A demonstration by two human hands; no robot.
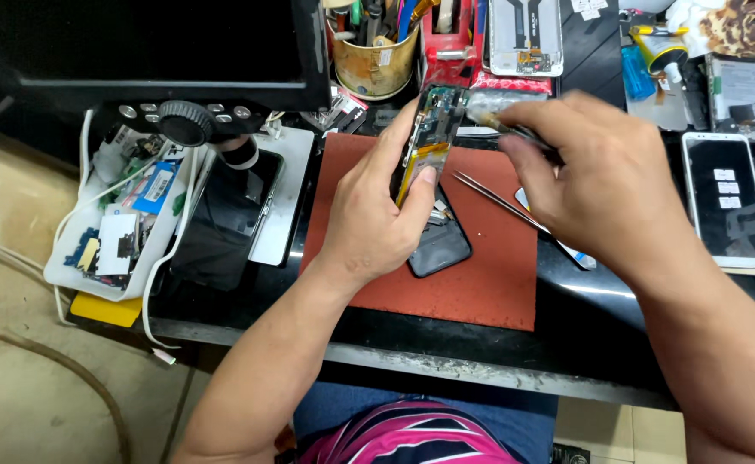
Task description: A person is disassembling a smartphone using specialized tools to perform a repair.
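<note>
Centre of frame: our left hand (369, 219) grips an opened phone (429, 137), held on edge, tilted, circuit side toward the right, thumb and fingers clamped along its sides. It sits raised over the red mat (480, 283), upper centre.

Our right hand (601, 185) is closed round a thin tool (502, 125), tip touching the top end of the opened phone. Same hand also carries tweezers (498, 199), points slanting toward upper left, just beside our left thumb.

On the red mat under the left hand: a dark phone back (442, 249), partly hidden.

Left of the mat: another black phone (227, 219) lying on a white pad, below the monitor (137, 43) in the upper left. A white tray (115, 223) of small parts and cables sits far left.

Upper centre: a yellow tin (375, 60) full of tools. Right edge: a white-framed phone (725, 202) face up on the desk (446, 344).
</note>
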